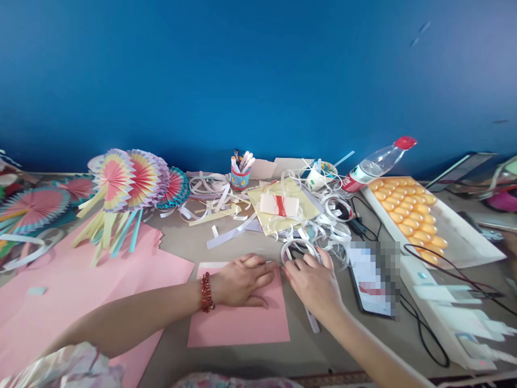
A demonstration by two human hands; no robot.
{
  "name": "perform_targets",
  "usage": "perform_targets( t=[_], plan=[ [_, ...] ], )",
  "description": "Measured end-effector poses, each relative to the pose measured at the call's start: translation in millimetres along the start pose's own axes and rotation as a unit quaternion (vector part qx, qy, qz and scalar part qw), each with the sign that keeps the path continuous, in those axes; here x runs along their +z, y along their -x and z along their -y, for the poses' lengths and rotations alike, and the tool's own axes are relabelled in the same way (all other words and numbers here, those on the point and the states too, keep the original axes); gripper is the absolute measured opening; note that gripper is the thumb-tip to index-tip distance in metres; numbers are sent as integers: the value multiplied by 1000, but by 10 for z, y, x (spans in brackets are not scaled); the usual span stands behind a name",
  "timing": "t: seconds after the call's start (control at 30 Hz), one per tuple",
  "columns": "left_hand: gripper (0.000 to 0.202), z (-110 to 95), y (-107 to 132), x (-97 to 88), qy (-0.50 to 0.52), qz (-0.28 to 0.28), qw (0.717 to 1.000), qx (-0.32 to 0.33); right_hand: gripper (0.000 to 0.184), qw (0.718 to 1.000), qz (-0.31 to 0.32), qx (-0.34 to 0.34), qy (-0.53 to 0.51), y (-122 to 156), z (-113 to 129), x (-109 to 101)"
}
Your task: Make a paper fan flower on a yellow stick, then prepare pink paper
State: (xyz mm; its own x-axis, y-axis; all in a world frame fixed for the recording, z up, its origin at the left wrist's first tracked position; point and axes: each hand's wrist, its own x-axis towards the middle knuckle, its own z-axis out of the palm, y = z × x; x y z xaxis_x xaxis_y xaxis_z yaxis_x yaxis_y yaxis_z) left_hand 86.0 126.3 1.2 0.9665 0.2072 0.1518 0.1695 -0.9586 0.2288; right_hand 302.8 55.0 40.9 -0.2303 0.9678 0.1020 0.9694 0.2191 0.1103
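Note:
My left hand (242,280), with a red bead bracelet (207,292) at the wrist, lies palm down on a pink paper sheet (242,323), fingers curled at its upper right corner. My right hand (313,280) rests beside it at the same corner, fingertips pinched toward the sheet's edge. Right behind the right hand lies a white tape ring (299,249). A white strip (312,320) pokes out under the right wrist.
Folded paper fans (129,180) and large pink sheets (60,291) lie at the left. Curled white strips (323,226), a pen cup (240,175), a paper cup (321,175), a plastic bottle (375,161), a phone (374,280), cables and a tray of orange pieces (407,210) crowd the right.

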Motion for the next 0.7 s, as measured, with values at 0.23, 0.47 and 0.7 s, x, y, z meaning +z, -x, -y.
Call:
perform_targets(
  t=[0.23, 0.47, 0.7],
  plan=[
    [69, -5, 11, 30, -4, 8, 1000, -6, 19, 1000, -9, 15, 3, 32, -5, 21],
    [69, -14, 4, 29, 0, 14, 1000, -19, 23, 1000, -23, 3, -4, 34, -22, 19],
    [68, -20, 0, 6, -6, 24, 1000, -16, 26, 999, -49, 5, 2, 120, -159, 31]
  ],
)
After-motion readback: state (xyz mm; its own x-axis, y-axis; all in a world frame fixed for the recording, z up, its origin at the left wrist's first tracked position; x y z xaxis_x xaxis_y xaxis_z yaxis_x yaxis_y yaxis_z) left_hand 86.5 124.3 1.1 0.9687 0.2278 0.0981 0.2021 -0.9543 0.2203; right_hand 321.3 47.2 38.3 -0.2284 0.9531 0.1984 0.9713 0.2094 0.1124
